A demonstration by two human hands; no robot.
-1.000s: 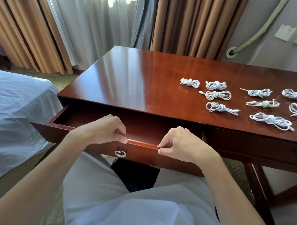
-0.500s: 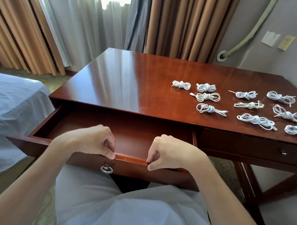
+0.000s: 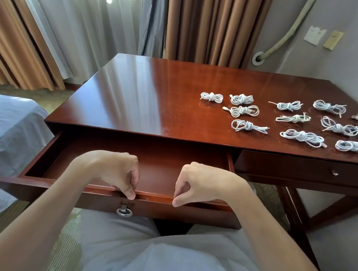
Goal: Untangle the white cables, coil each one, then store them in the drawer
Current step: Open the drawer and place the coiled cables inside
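Gripping the front edge of the pulled-out drawer [image 3: 56, 189], both hands are curling their fingers over its top rim. The left hand [image 3: 114, 171] is hooking its fingers inside the front panel with the thumb pressing on the rim just above the metal ring pull [image 3: 124, 211]. The right hand [image 3: 196, 185] is sitting to the right of it on the same rim, fingers bent over the edge and thumb pointing down at the front. The drawer is standing wide open under the near left part of the desk [image 3: 134, 97], its inside showing bare wood.

The white cables [image 3: 244, 111] are lying coiled in small knotted bundles on the right half of the desktop, set apart from one another in loose rows, none touching the hands. A second drawer [image 3: 294, 169] to the right is sitting closed beneath them.

Far behind the desk, curtains [image 3: 208, 29] are hanging, and a wall plate [image 3: 315, 35] is showing on the far right wall; no writing or brand can be read on it or on the cables. A bed [image 3: 13, 133] is showing at the left.
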